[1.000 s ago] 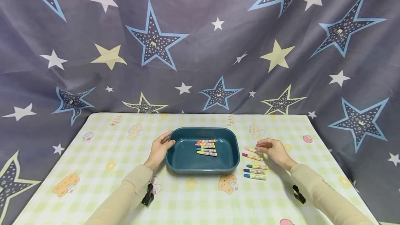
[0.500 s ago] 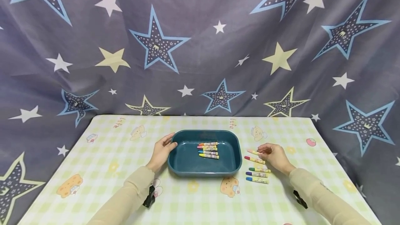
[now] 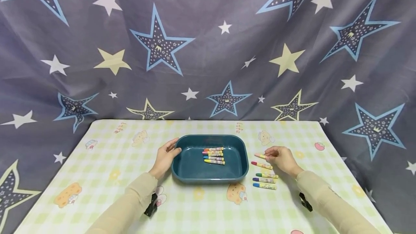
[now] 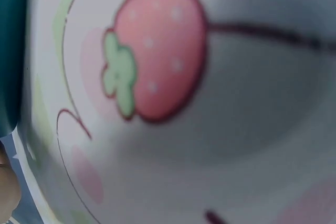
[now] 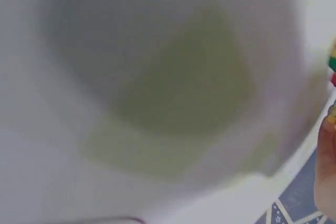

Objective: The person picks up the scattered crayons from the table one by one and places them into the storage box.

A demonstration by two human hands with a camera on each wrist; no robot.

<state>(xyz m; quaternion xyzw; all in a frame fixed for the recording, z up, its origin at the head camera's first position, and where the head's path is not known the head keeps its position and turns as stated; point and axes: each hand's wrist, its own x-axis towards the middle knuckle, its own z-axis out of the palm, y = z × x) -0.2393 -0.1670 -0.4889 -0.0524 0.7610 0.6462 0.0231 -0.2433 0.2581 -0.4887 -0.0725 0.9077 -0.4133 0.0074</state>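
Observation:
My left hand (image 3: 165,157) holds the left rim of a dark teal rectangular tray (image 3: 209,180), thumb over the edge. A sliver of that hand (image 4: 8,190) and the tray's side (image 4: 10,56) show in the left wrist view. On the right, my right hand (image 3: 283,160) pinches the rear end of a pale pink crayon (image 3: 260,155) close over the table. Its fingers hide the crayon's back part. A red crayon (image 3: 261,165), a green one (image 3: 267,176), a purple one (image 3: 264,180) and a blue one (image 3: 264,186) lie nearer me.
Inside the tray lie several crayons, among them a yellow one (image 3: 214,161) in front. A checked cloth with cartoon prints covers the table (image 3: 107,176). Behind it hangs a grey curtain (image 3: 208,57) with stars.
My right fingers have come together on the pale pink crayon. The left hand and tray keep their place; the head view shifts slightly.

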